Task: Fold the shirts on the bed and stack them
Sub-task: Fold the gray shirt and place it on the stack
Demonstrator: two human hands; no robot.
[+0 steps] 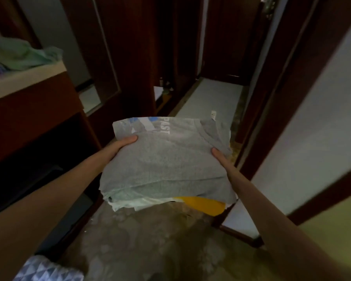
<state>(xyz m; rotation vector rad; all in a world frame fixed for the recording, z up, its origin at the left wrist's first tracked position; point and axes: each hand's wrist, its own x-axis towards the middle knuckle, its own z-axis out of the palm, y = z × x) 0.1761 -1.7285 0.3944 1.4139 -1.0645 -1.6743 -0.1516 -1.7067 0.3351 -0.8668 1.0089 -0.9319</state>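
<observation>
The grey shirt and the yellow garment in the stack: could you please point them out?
grey shirt (166,159): head view, middle of its top face.
yellow garment (205,205): head view, its exposed lower corner.

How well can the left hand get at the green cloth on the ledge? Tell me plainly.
Probably not as things stand. The left hand grips the shirt stack, and so does the right hand; freeing it would likely tip the stack. The way to the green cloth itself looks open.

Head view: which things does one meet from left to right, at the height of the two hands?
Dark wooden cabinet, left hand, stack of folded shirts, right hand, dark door frame, pale panel.
</observation>
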